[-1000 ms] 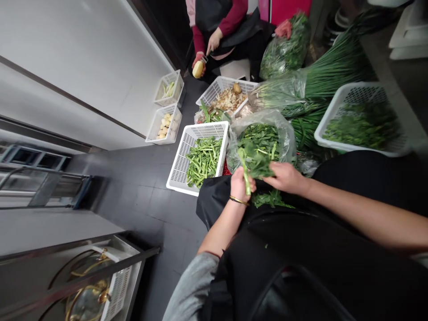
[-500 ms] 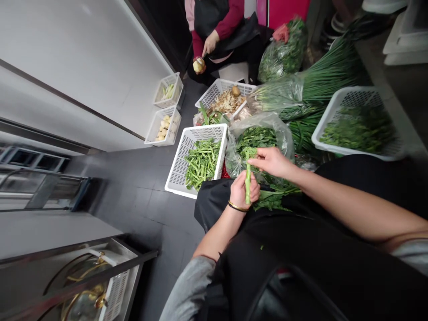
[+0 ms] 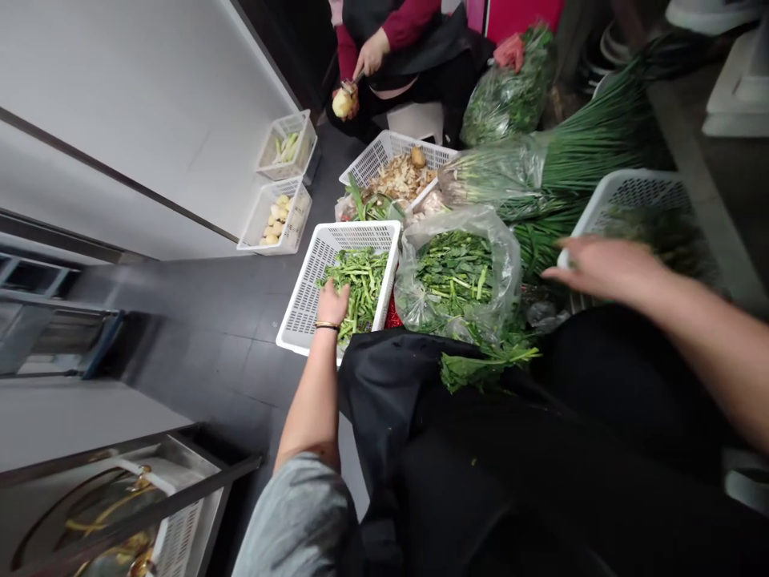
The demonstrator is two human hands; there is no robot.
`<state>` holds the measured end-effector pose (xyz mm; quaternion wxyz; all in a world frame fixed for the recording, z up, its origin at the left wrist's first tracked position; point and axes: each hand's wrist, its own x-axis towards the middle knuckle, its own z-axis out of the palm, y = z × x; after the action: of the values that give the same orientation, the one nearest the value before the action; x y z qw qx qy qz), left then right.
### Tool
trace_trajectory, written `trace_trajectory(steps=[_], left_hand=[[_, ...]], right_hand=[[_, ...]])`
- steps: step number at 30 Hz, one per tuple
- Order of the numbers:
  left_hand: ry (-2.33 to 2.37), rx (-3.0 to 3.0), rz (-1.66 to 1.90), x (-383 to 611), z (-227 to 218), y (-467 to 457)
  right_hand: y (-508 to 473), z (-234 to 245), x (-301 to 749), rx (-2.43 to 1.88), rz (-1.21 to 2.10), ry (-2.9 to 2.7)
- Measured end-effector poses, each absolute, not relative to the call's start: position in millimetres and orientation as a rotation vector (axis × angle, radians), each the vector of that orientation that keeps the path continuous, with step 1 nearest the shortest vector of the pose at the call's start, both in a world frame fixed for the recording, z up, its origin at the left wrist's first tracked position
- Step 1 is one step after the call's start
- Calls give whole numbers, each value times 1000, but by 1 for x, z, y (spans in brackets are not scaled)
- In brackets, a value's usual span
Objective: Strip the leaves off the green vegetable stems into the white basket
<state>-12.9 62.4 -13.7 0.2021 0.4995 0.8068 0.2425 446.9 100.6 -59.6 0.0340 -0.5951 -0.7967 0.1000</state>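
My left hand, with a bangle at the wrist, reaches into the white basket at the near left. It is over a pile of cut green vegetable stems, thumb apart from the fingers; the fingertips are partly hidden. My right hand, smeared by motion, is stretched out at the rim of the right-hand white basket, fingers extended and nothing seen in them. Between my hands stands an open clear plastic bag of leafy green stalks. A loose leafy sprig lies on my black apron.
Across from me a person peels a potato. A basket of peelings, bundled long green stalks and a tied bag of greens lie ahead. Small baskets, one with peeled potatoes, stand by the wall. A metal rack is lower left.
My hands have parted from the green stem they held over my lap. The left has moved left into the stem basket, the right rightward to the other basket.
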Motion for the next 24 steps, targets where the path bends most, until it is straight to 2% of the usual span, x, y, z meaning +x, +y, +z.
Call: trace_trajectory(steps=[3,6,9,13,15,18,21,24], left_hand=[[1909,1745,553,31,-24,64],[1574,1855,495,80,-43,55],[1537,1963,281,96,-63,50],[1490,2051,-173,91,-80,56],[1422,2079,-312,96,-85,58],[1192,2062,-511,115,-90,47],[1007,1975,-759,133,-93,20],[981,1900,-861,146,-93,-10]], right_hand=[[43,-68,363,-1244,924,-2815],[11,-87,325,-801,1208,-3107],[30,-105,349,-847,1179,-3037],[65,-123,383,-1510,1000,-2973],[61,-128,379,-1657,1032,-3101],[50,-126,359,-1579,1123,-3139],[56,-111,343,-1487,1020,-2978],[56,-98,330,-1353,1004,-2776]])
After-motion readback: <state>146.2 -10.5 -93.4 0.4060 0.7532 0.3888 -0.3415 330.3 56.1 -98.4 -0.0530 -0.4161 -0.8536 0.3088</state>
